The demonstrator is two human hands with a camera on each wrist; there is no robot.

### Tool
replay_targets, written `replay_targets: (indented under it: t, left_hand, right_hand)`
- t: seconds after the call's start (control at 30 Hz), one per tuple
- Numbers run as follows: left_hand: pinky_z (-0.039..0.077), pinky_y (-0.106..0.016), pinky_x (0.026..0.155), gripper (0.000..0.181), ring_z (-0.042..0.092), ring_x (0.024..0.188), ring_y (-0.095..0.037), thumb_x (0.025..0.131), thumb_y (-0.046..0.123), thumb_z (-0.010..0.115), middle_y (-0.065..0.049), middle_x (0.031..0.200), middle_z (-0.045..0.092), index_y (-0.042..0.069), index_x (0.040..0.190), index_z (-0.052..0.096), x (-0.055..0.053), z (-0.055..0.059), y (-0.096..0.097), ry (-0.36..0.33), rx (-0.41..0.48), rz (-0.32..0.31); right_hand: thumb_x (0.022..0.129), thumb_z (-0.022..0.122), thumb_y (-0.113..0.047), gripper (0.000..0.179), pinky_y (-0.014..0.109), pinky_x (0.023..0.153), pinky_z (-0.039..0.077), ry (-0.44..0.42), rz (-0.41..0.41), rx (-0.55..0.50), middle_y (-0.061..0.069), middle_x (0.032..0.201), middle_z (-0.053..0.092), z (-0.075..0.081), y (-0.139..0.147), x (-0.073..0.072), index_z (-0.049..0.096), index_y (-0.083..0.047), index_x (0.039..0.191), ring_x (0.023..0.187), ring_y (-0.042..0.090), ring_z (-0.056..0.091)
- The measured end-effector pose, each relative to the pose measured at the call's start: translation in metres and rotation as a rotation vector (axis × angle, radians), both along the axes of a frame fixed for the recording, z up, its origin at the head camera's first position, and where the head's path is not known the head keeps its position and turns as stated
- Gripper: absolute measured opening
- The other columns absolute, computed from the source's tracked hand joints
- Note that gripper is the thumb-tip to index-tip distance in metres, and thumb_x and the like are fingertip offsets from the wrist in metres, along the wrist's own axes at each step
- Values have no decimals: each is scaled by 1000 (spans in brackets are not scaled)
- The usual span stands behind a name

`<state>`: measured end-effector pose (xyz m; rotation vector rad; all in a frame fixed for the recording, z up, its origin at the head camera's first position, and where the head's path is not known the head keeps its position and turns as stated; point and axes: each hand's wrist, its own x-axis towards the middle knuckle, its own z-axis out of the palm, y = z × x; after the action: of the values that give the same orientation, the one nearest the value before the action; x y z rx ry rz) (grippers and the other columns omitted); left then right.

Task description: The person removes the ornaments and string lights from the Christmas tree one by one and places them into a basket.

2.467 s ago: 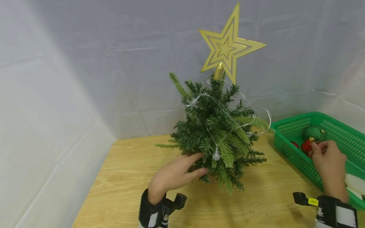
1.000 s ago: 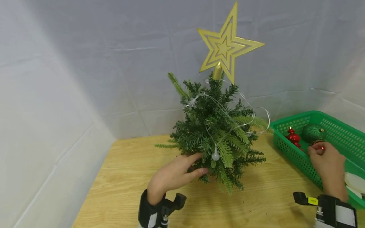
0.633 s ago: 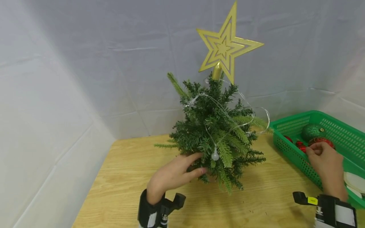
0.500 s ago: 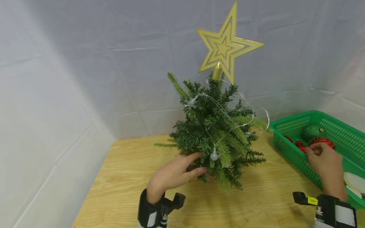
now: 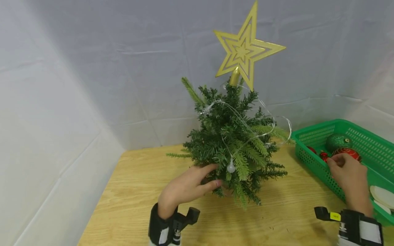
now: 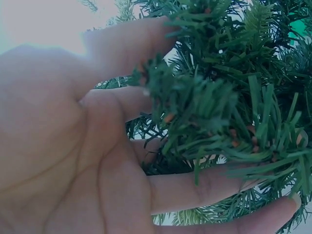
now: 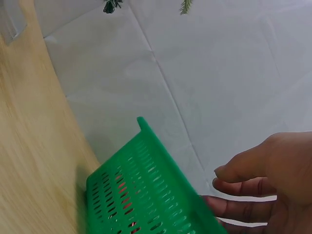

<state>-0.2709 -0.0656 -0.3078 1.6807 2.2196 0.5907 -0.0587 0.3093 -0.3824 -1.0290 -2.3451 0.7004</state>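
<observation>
A small artificial Christmas tree (image 5: 227, 143) stands on the table, with a gold star (image 5: 241, 51) on top and a clear light string (image 5: 237, 112) draped over it. My left hand (image 5: 187, 188) reaches into its lower branches (image 6: 209, 112). In the left wrist view its fingers are spread and mostly straight, touching the needles. My right hand (image 5: 349, 174) is inside the green basket (image 5: 317, 171), thumb and forefinger tips together beside a small red ornament (image 5: 324, 156). The right wrist view shows nothing between those tips; the basket rim hides the lower fingers, so a hold is unclear.
In the basket lie a green ball ornament (image 5: 337, 141), a red patterned ball (image 5: 347, 152) and white flat oval pieces (image 5: 382, 196). Pale sheeting (image 5: 147, 85) hangs behind the wooden table (image 5: 132, 191).
The right hand earlier held a red ornament by the green ball; that ornament now lies nearer the basket's left wall. The hand has shifted slightly left. The left hand stays in the branches.
</observation>
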Motion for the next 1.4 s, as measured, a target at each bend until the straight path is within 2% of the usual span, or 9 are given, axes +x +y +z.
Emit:
replay_targets:
  t: [0.13,0.27,0.37,0.5,0.67,0.87,1.07,1.2,1.4]
  left_hand:
    - [49,-39,95,55,65,77,-6,102,38,46,0,91,70,4,145,41,0,1,0,-14,-8,-2]
    - [51,-39,92,54,64,74,-6,103,38,46,2,87,70,4,145,41,-1,1,0,-22,-11,-4]
    - [50,-39,92,55,64,76,-5,103,38,46,0,90,70,4,145,41,-2,0,0,-20,-3,-8]
    - [50,-41,93,55,65,76,-6,103,38,46,-2,92,70,2,144,41,-2,0,0,-16,0,-2]
    - [49,-42,94,57,67,79,-13,103,38,46,-9,101,70,-2,143,41,-2,-1,1,-1,-7,6]
    - [50,-42,94,58,68,83,-16,102,39,46,-11,105,69,-2,142,42,-1,-1,2,-15,-2,-4]
    - [52,-39,90,57,67,83,-13,102,40,46,-8,104,69,1,143,41,-1,-1,1,-32,-9,9]
    - [51,-37,91,58,66,87,-12,103,43,43,-8,109,68,3,145,40,0,-1,2,-34,-27,22]
    - [50,-36,94,58,65,100,-17,103,43,43,-11,124,63,4,146,40,2,-2,2,-16,-34,31]
  right_hand:
    - [103,42,-32,47,53,68,42,91,23,8,34,116,53,5,-6,1,52,10,121,99,49,48]
    - [101,47,-35,38,35,68,41,251,2,8,-4,95,65,23,-21,-1,58,-2,117,88,13,54]
    - [101,50,-35,27,22,66,38,384,22,-14,-30,86,53,42,-41,-3,60,-13,112,80,-7,48]
    - [101,52,-26,17,12,67,41,547,194,6,-27,89,60,67,-72,-12,62,-15,110,83,-4,55]
    - [100,54,-16,18,10,72,43,657,359,115,-21,89,63,98,-102,-31,65,-4,106,82,-1,59]
    - [101,53,-24,28,14,74,43,651,468,181,-12,91,66,152,-116,-50,66,-3,113,84,2,60]
    - [98,57,-32,41,24,85,46,509,659,68,5,112,64,202,-124,-80,54,-14,135,101,14,59]
    - [97,60,-32,43,33,91,46,471,721,17,9,121,61,217,-128,-95,54,-12,135,111,18,56]
    - [95,62,-33,39,44,91,48,393,675,77,14,116,66,228,-136,-104,64,-7,124,103,25,62]
